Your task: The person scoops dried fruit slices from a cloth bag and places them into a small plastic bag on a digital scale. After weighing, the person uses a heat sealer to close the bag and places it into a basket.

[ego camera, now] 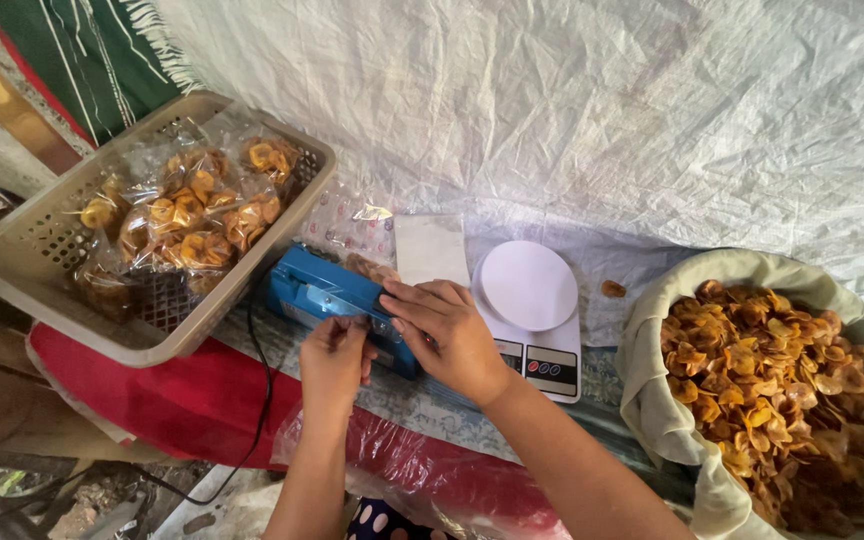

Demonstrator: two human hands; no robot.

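Soft daylight, faint shadows, slight edge distortion

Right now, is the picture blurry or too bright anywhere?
In the head view the hands, left hand and right hand, look sharp on the blue sealer; the white sheet is bright but keeps its creases; the chips sack darkens toward the lower right; the basket bends near the edge.

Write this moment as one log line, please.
right hand: pressing blue sealer | left hand: holding clear bag edge | nearby: scale, basket
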